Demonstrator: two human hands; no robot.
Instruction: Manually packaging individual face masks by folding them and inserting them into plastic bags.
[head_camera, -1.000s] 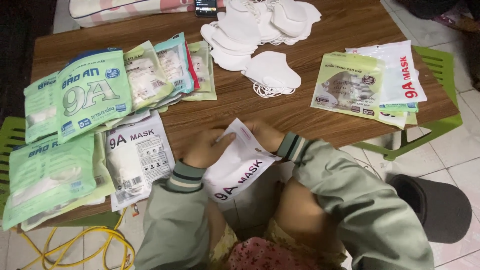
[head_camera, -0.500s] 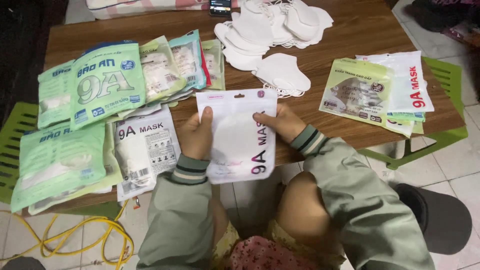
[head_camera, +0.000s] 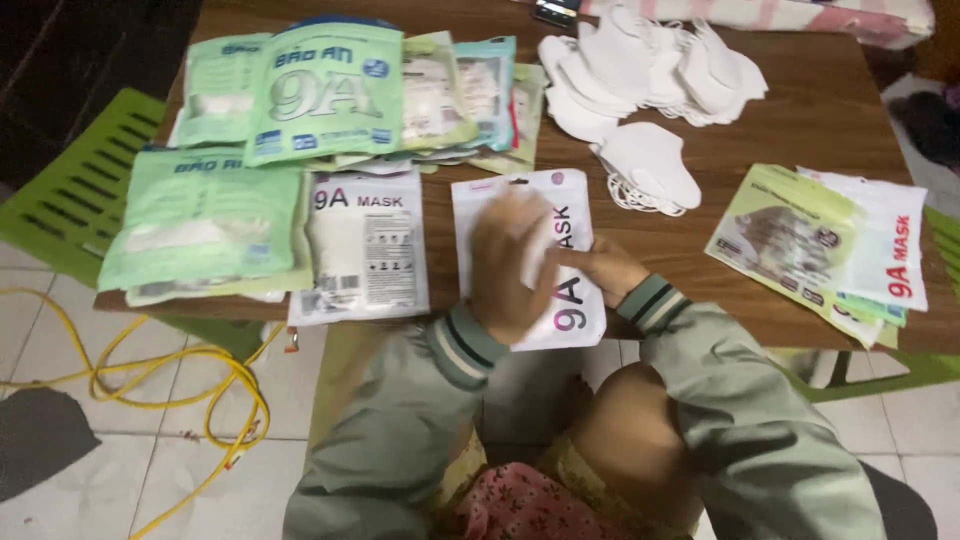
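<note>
Both hands on one white mask pouch (head_camera: 560, 300) lying flat at the near edge of the brown desk (head_camera: 800, 110), bottom end hanging just over the edge. Left hand (head_camera: 510, 265) lies on top of the pouch, motion-blurred, fingers curled loosely over something white, cannot tell how tight the grip is. Right hand (head_camera: 600, 268) presses on the pouch's right half, fingers pointing left, not closed round it. Just left of it: another white pouch (head_camera: 365, 245), then green packs (head_camera: 205, 215). Behind: loose white masks (head_camera: 650, 70), one mask (head_camera: 655, 165) nearer. Right side: fanned stack of flat pouches (head_camera: 820, 245). Yellow cable (head_camera: 180, 385) on the tiled floor, lower left
</note>
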